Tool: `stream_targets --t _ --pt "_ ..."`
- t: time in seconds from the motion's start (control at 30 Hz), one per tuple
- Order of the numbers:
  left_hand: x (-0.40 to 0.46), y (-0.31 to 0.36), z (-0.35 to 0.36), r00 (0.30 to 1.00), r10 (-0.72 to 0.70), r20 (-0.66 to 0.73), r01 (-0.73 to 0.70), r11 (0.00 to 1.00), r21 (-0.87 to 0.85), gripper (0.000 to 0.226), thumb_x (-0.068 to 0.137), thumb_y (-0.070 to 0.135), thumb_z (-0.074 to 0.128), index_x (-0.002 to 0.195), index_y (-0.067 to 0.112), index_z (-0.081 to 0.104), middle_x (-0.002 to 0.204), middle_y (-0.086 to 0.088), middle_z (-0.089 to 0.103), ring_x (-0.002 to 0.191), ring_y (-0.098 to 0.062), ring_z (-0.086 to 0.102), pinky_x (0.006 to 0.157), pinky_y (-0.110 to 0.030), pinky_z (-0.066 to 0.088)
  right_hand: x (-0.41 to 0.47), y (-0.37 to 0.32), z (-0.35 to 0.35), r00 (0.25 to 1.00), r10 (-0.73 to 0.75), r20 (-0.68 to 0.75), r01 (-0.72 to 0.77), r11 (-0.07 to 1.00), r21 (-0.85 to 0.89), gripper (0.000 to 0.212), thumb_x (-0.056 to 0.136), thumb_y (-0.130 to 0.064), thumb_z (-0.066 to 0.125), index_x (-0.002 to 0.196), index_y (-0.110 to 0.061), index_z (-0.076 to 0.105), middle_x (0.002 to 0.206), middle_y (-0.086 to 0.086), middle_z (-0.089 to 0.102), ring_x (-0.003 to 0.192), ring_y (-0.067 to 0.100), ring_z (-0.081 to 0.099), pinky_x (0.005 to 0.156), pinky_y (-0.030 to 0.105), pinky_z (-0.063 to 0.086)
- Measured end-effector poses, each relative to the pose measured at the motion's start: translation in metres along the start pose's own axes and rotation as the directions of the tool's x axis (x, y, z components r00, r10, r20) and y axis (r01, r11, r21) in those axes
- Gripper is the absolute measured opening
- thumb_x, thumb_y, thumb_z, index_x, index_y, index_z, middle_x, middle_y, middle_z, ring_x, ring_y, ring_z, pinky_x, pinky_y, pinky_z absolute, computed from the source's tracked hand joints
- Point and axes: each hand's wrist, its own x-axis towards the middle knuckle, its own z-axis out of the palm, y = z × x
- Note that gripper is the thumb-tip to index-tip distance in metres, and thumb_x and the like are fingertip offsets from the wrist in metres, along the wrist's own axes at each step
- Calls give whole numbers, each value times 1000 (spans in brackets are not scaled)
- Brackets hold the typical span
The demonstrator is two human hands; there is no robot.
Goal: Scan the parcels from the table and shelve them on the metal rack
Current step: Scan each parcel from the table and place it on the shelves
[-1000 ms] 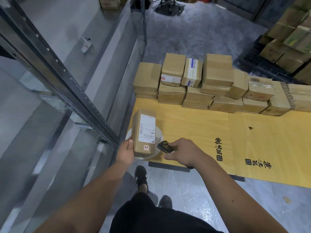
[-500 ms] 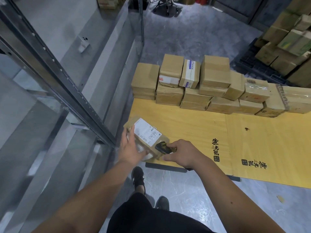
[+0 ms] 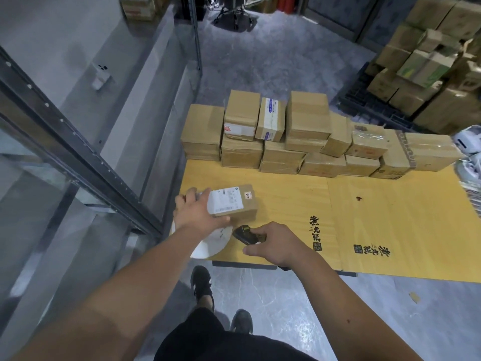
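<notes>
Parcels are the job, and the nearest one, a small brown parcel (image 3: 232, 204) with a white label up, sits at the table's (image 3: 390, 209) near left corner, gripped at its left end by the left hand (image 3: 197, 217), thumb on the near side. Just right of that parcel, nearer the table edge, the right hand (image 3: 277, 243) is curled round a dark scanner (image 3: 246, 234) whose nose points toward the box. To scan well, I judge the label should stay flat and facing up while the scanner tilts onto the barcode; then the box can swing left to the metal rack (image 3: 78, 152) beside the table. A white round object (image 3: 210, 243) lies partly under the left wrist; what it is I cannot tell. Farther back, stacked parcels (image 3: 286, 142) line the table's far edge. Label print is too small to read, and the rack's shelves are mostly cut off.
</notes>
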Motion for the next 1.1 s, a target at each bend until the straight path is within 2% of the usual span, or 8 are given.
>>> stream_targets --t 0.13,0.27,0.37,0.5,0.73,0.93,1.03,1.1 --pt "-6 -1 4 999 17 -28 -16 999 38 90 84 85 45 160 40 30 154 2 40 133 -31 32 103 -46 42 0 0 -6 1000 -10 -10 10 1000 6 48 84 -46 83 128 -30 76 79 -6 62 57 10 51 51 22 39" --pt "-16 -4 10 1000 18 -10 -19 994 -109 68 98 62 50 160 38 36 149 3 46 133 -24 39 101 -40 49 1 1 -13 1000 -9 -18 9 1000 -8 45 84 -48 83 124 -27 78 90 -5 68 74 11 59 61 25 44" --pt "-22 -4 12 1000 -21 19 26 967 -252 57 101 54 53 155 38 45 143 2 48 112 -17 58 91 -33 53 3 2 -13 1000 5 -23 -5 1000 2 51 83 -50 83 128 -28 76 103 -2 72 87 15 64 72 29 48" --pt "-28 -1 25 998 -21 62 45 904 -425 50 98 52 60 146 35 56 113 3 56 90 -10 62 87 -34 54 2 3 -9 1000 3 -19 -3 1000 28 50 83 -49 83 128 -28 76 91 -3 68 70 12 57 63 27 43" --pt "-44 16 48 993 68 97 -23 915 -402 80 96 65 54 160 48 9 149 4 43 120 -21 56 82 -39 50 -11 4 -12 999 31 -35 -30 999 33 51 84 -49 83 130 -29 75 79 -4 61 56 9 46 46 20 33" --pt "-37 30 56 956 188 226 20 725 -688 125 66 48 95 156 62 9 148 24 50 132 -10 52 109 -40 48 -21 9 -25 997 45 -56 -44 999 16 45 86 -47 83 125 -26 77 83 -2 63 66 11 52 55 23 39" --pt "-39 42 58 961 186 204 26 675 -738 121 75 34 94 161 50 12 139 24 51 124 -8 53 95 -22 44 -22 12 -31 997 44 -68 -43 999 21 44 87 -50 81 123 -24 79 95 5 72 75 14 57 65 29 42" --pt "-36 48 59 966 175 189 26 663 -748 126 67 44 97 161 49 13 141 16 50 122 -11 53 95 -24 46 -24 14 -36 996 52 -68 -51 999 16 44 90 -53 78 122 -23 78 90 4 70 74 15 57 66 31 41"
